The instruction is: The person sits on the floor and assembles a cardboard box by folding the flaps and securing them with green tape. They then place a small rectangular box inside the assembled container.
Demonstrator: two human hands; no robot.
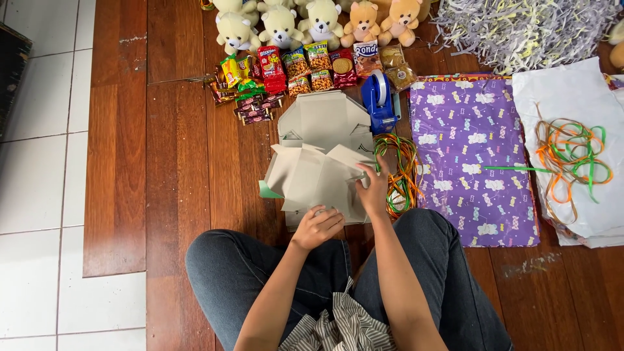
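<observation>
Wooden floor (175, 162), both hands, left hand (318, 226) and right hand (373, 190), curled, gripping flaps of unfolded grey cardboard box (318, 170).

five teddy bears (322, 23), one tape dispenser (379, 101) — two hands (344, 208)

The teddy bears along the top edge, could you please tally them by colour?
Cream teddy bears: 4
Orange-tan teddy bears: 2
Total: 6, counting only bears that show in the head view; more may be cut off at the frame's top.
</observation>
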